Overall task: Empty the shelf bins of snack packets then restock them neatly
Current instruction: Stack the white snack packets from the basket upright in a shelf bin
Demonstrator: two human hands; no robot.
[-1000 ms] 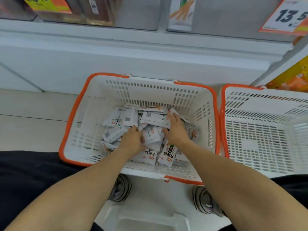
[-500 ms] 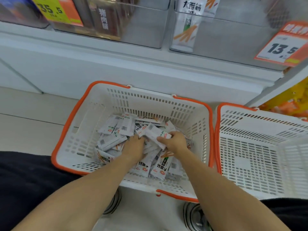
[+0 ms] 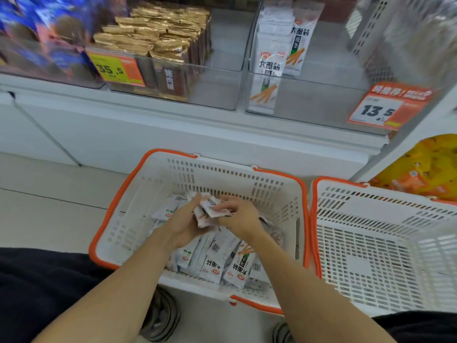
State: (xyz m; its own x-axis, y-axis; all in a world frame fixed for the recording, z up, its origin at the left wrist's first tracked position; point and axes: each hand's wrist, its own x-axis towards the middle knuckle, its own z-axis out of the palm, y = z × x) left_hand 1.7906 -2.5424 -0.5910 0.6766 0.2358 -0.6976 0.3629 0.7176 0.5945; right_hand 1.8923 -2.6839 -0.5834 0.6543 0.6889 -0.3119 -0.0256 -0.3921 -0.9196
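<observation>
Snack packets (image 3: pixel 217 258) mostly lie heaped in the basket (image 3: pixel 197 167) at lower centre; left hand (image 3: pixel 184 225) and right hand (image 3: pixel 238 216) together clutch a small bunch (image 3: pixel 210 209). Upper right, the clear bin (image 3: pixel 309 100) holds few, so restocking looks barely begun.

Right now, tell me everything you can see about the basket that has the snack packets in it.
The basket is white slotted plastic with an orange rim and orange handles folded down along its edges. It sits upright on the pale floor below the shelf bins, its right side close beside a second basket. White snack packets lie jumbled across its bottom. Both hands reach inside: the left hand and right hand hold a small bunch of packets above the pile.
</observation>
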